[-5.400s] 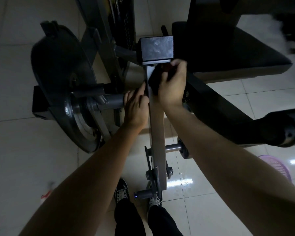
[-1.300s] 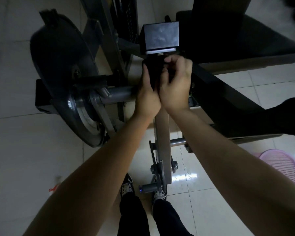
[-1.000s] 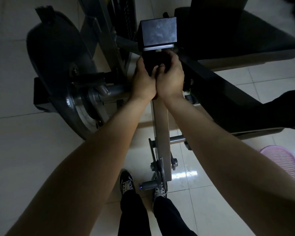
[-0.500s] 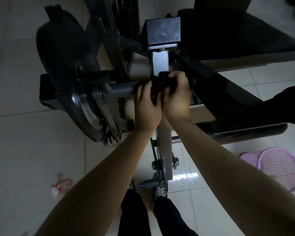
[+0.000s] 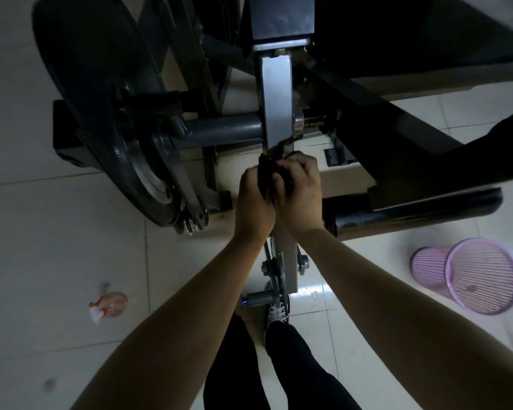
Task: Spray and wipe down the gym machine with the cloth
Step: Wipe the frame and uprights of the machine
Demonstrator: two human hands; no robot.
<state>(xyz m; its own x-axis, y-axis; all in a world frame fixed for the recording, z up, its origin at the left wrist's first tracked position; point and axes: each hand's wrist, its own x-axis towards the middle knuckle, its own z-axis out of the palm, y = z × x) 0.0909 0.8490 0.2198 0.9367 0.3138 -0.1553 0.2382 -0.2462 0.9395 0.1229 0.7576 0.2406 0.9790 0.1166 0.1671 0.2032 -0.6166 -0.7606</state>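
Hands: left hand point(image 5: 253, 206) and right hand point(image 5: 302, 193) side by side; fingers of both curled round a dark crumpled cloth point(image 5: 267, 172)
Cloth: pressed against the grey flat metal bar point(image 5: 277, 96) of the gym machine, just below the grey round axle point(image 5: 219, 132) crossing it
Spray: clear spray bottle with red-and-white head point(image 5: 109, 303) lying on the pale tiled floor point(image 5: 57, 247), well apart to the person's left
Surroundings: large black disc cover point(image 5: 101, 93) at left; black padded roller point(image 5: 412, 211) at right; lilac wire basket point(image 5: 483, 276) tipped on its side near the right edge
Light: dim; single fingertips on the cloth cannot be told apart
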